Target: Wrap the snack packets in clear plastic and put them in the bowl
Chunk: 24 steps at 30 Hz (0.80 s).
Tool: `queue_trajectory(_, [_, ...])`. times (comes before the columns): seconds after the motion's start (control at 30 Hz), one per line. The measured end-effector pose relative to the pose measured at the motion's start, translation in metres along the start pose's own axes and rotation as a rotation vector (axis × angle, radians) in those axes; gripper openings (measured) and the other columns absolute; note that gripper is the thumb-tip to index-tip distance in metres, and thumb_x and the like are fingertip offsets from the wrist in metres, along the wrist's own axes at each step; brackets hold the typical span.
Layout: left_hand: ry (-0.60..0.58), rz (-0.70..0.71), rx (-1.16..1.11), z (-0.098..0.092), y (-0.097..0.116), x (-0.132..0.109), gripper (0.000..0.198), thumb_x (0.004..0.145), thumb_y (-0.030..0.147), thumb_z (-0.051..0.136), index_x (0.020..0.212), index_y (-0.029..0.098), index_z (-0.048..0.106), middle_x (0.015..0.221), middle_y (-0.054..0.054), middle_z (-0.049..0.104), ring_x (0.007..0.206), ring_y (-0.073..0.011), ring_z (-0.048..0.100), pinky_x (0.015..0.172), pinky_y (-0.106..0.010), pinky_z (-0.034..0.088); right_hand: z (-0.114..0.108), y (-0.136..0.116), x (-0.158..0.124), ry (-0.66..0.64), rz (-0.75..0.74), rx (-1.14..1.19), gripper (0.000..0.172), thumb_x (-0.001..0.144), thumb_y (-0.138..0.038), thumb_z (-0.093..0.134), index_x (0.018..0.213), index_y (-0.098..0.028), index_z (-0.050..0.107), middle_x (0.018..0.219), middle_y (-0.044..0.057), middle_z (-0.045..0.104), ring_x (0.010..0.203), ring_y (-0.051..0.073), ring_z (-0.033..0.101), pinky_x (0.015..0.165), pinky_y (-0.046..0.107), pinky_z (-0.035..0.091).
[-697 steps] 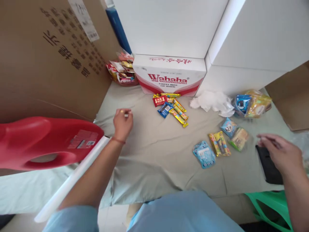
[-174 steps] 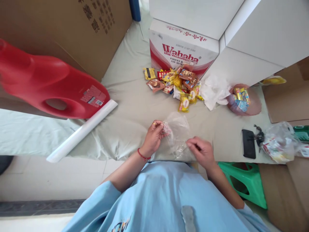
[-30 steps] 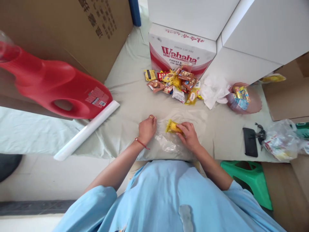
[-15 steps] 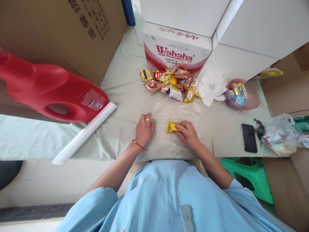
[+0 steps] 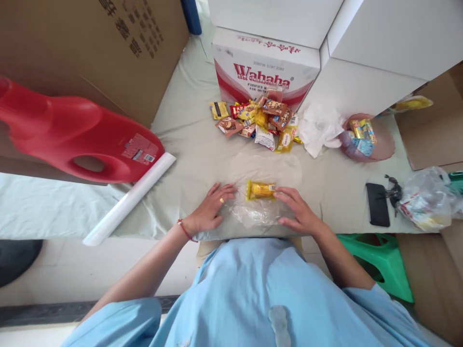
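A yellow snack packet (image 5: 260,190) lies inside a clear plastic bag (image 5: 265,171) spread flat on the pale green cloth. My left hand (image 5: 209,210) rests flat on the bag's left edge, fingers stretched out and a ring showing. Fingers spread, my right hand (image 5: 298,211) lies on the bag's right side, its fingertips just touching the packet's right end. Neither hand grips anything. A pile of several wrapped snacks (image 5: 258,122) sits beyond the bag, in front of a white and red Wahaha box (image 5: 265,72).
A red jug (image 5: 77,135) and a white roll (image 5: 130,197) lie at the left. Crumpled white tissue (image 5: 318,127), a pink dish of snacks (image 5: 365,140), a black phone (image 5: 377,210), a filled plastic bag (image 5: 423,200) and a green stool (image 5: 379,262) are at the right. Cardboard boxes (image 5: 94,43) stand behind.
My right hand has let go of the yellow packet and flattened beside it. My left hand has opened from a loose fist and spread on the bag.
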<state>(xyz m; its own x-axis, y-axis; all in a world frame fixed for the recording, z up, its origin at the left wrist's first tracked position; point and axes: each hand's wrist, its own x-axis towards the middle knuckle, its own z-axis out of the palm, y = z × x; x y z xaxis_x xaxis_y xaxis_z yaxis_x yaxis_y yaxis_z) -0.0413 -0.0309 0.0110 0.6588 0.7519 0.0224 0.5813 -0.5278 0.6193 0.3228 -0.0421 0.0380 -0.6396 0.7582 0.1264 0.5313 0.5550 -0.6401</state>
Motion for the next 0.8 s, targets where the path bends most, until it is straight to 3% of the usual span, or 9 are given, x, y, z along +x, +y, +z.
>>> queue_trajectory(0.07, [-0.04,-0.01,0.007,0.001,0.003,-0.006,0.067,0.07,0.021,0.055,0.137,0.022,0.061,0.162,-0.013,0.051,0.16,-0.0306,0.03,0.131,-0.061,0.012,0.004,-0.002,-0.021,-0.042,0.008,-0.047,0.073,0.094,-0.059,0.068,0.156,-0.026,0.048,0.154,0.018,0.051,0.144,0.036,0.046,0.118,0.062,0.042])
queue_trajectory(0.17, [0.006,-0.057,0.021,0.006,0.008,-0.007,0.035,0.085,0.028,0.057,0.118,0.025,0.07,0.149,-0.011,0.064,0.158,-0.0315,0.035,0.131,-0.062,0.012,0.019,0.0,-0.038,0.067,0.083,-0.115,0.036,0.102,-0.038,0.059,0.135,-0.026,0.066,0.134,0.016,0.065,0.131,0.032,0.056,0.11,0.059,0.049])
queue_trajectory(0.23, [0.088,-0.098,-0.006,0.007,0.008,0.0,0.019,0.095,0.034,0.054,0.097,0.026,0.071,0.127,-0.008,0.076,0.15,-0.0286,0.046,0.13,-0.059,0.017,0.022,0.003,-0.035,0.165,0.112,-0.076,0.025,0.104,-0.03,0.052,0.116,-0.025,0.073,0.116,0.013,0.071,0.115,0.028,0.062,0.1,0.052,0.055])
queue_trajectory(0.33, [0.221,-0.178,-0.071,0.007,0.003,0.018,0.025,0.1,0.038,0.051,0.085,0.026,0.066,0.105,-0.006,0.078,0.136,-0.0244,0.059,0.128,-0.053,0.026,0.011,0.01,-0.014,0.192,0.177,0.044,0.025,0.104,-0.036,0.052,0.104,-0.024,0.074,0.102,0.01,0.072,0.098,0.024,0.067,0.088,0.041,0.057])
queue_trajectory(0.43, [0.376,-0.318,-0.074,0.009,-0.006,0.041,0.024,0.098,0.04,0.053,0.082,0.025,0.06,0.099,-0.007,0.074,0.127,-0.0258,0.062,0.12,-0.051,0.038,-0.009,0.023,0.015,0.154,0.378,0.079,0.03,0.103,-0.041,0.05,0.104,-0.022,0.073,0.088,0.006,0.071,0.078,0.02,0.065,0.072,0.032,0.054])
queue_trajectory(0.57, [0.654,-0.576,0.099,0.012,-0.015,0.059,0.022,0.087,0.037,0.065,0.101,0.02,0.063,0.114,-0.014,0.065,0.123,-0.033,0.057,0.11,-0.053,0.046,-0.037,0.039,0.047,0.07,0.633,-0.22,0.026,0.099,-0.033,0.053,0.106,-0.02,0.074,0.087,0.007,0.073,0.076,0.021,0.064,0.068,0.031,0.047])
queue_trajectory(0.7, [0.895,-0.614,0.279,0.007,0.005,0.049,0.024,0.091,0.03,0.059,0.111,0.018,0.065,0.114,-0.016,0.062,0.118,-0.0337,0.057,0.107,-0.055,0.043,-0.056,0.045,0.078,0.114,0.508,-0.425,0.03,0.102,-0.032,0.049,0.111,-0.019,0.074,0.106,0.014,0.072,0.096,0.028,0.065,0.078,0.037,0.049])
queue_trajectory(0.77, [0.872,-0.522,0.328,0.007,0.028,0.041,0.022,0.095,0.026,0.053,0.111,0.021,0.067,0.108,-0.014,0.066,0.112,-0.0315,0.06,0.105,-0.055,0.042,-0.055,0.047,0.099,0.082,0.355,-0.404,0.03,0.103,-0.031,0.05,0.117,-0.018,0.073,0.113,0.015,0.071,0.106,0.031,0.063,0.089,0.04,0.05])
queue_trajectory(0.8, [0.799,-0.444,0.335,0.009,0.041,0.04,0.024,0.096,0.024,0.051,0.112,0.023,0.069,0.106,-0.013,0.068,0.108,-0.0303,0.062,0.104,-0.054,0.041,-0.051,0.049,0.11,0.051,0.29,-0.397,0.03,0.102,-0.03,0.052,0.12,-0.018,0.072,0.117,0.016,0.071,0.111,0.032,0.062,0.093,0.042,0.05])
